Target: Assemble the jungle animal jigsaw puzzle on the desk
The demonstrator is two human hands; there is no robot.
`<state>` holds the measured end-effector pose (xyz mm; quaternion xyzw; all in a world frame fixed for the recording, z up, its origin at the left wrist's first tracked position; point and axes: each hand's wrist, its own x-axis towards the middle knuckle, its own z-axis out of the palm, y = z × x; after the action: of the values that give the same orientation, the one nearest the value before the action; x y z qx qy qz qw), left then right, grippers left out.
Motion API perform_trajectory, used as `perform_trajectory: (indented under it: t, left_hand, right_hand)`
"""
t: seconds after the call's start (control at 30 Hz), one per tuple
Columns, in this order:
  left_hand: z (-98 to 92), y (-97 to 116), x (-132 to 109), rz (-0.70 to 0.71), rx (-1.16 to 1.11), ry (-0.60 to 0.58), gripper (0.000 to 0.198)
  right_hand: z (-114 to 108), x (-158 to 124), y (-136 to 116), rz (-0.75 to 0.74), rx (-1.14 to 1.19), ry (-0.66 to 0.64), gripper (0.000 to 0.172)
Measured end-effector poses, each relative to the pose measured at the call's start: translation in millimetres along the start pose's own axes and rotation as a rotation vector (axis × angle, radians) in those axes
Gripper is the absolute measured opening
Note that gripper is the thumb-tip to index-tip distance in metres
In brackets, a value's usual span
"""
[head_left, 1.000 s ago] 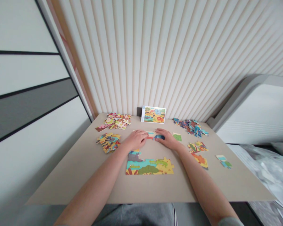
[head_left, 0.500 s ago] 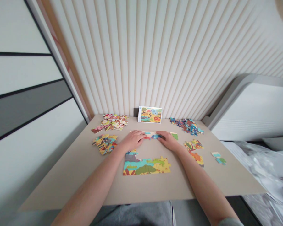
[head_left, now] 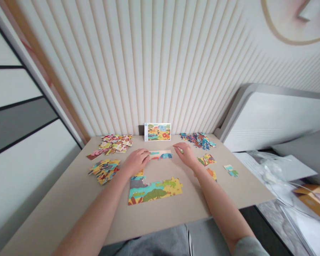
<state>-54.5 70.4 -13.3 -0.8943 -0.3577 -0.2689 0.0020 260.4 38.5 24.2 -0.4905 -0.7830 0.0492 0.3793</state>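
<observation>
crocodile section (head_left: 154,192): bottom rows joined, left side built higher; upper edge unfinished. elephant strip (head_left: 164,155): seemingly joined, beyond the crocodile section, apart from it. left hand (head_left: 137,160): fingers bent, beyond the section's left side, at the strip; grip cannot be told. right hand (head_left: 184,153): beyond the section's right side, fingers loosely curled by a green piece (head_left: 181,150); hold cannot be told. yet unplaced: yellow pile (head_left: 104,172), left of the section; animal pieces (head_left: 206,160) and pale-green pieces (head_left: 231,170), right. picture card (head_left: 158,132): propped beyond the section.
</observation>
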Motion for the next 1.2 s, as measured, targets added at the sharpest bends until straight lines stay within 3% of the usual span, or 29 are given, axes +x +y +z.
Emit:
perform_trajectory:
  t: [0.2, 0.4, 0.5, 0.6, 0.73, 0.9, 1.07, 1.2]
  left_hand:
    - [6.8, -24, -6, -0.256, 0.104, 0.046, 0.036]
    - [15.7, -31, -8, -0.280, 0.080, 0.058, 0.037]
    - [16.7, -31, -8, -0.285, 0.066, 0.066, 0.038]
    - [16.5, -32, -9, -0.284, 0.052, 0.070, 0.037]
    - [16.1, -33, -9, -0.273, 0.034, 0.075, 0.035]
    - [16.4, -33, -10, -0.273, 0.017, 0.085, 0.036]
    - [16.6, -32, -9, -0.284, 0.011, 0.087, 0.036]
    - [16.9, -32, -9, -0.290, 0.011, 0.080, 0.036]
  right_hand:
    - [-59, -29, 22, 0.182, -0.300, 0.035, 0.031]
    - [-127, -124, 76, 0.617, -0.658, -0.050, 0.040]
    - [-142, -170, 91, 0.794, -0.748, -0.097, 0.052]
    - [-145, -193, 97, 0.836, -0.757, -0.099, 0.056]
    - [-143, -195, 102, 0.818, -0.729, -0.056, 0.054]
    - [-143, -190, 111, 0.854, -0.619, 0.062, 0.062]
    - [-147, -190, 116, 0.830, -0.453, 0.300, 0.065]
    - [-152, -179, 108, 0.792, -0.169, 0.424, 0.065]
